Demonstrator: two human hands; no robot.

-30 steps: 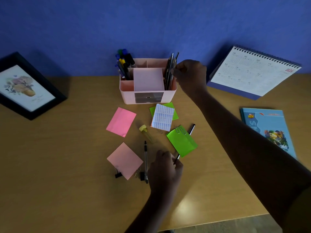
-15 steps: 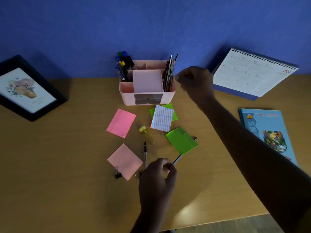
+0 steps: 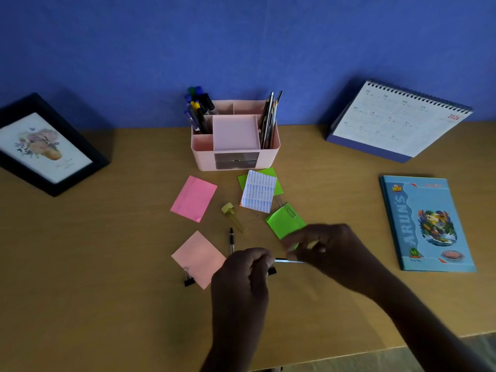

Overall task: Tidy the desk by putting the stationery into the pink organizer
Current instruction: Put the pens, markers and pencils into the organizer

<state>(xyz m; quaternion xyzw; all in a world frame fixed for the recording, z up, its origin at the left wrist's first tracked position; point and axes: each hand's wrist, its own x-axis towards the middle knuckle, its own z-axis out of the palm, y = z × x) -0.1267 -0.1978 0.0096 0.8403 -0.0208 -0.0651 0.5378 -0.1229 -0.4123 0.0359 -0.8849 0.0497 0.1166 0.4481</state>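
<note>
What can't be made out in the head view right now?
Head view only.
Held pen: both ends hidden by the left hand and right hand; right hand's grip blurred, unclear.
Desk pen: lower end behind left hand.
Green note: near corner under right hand.
Calendar print: too small.

Head view, forward-down; seemingly near desk [image 3: 80, 291]

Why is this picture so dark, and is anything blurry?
Head view: dim, bluish light with a soft sheen on the desk near its front edge; left hand, right hand and the pen held between them look slightly smeared.
</note>
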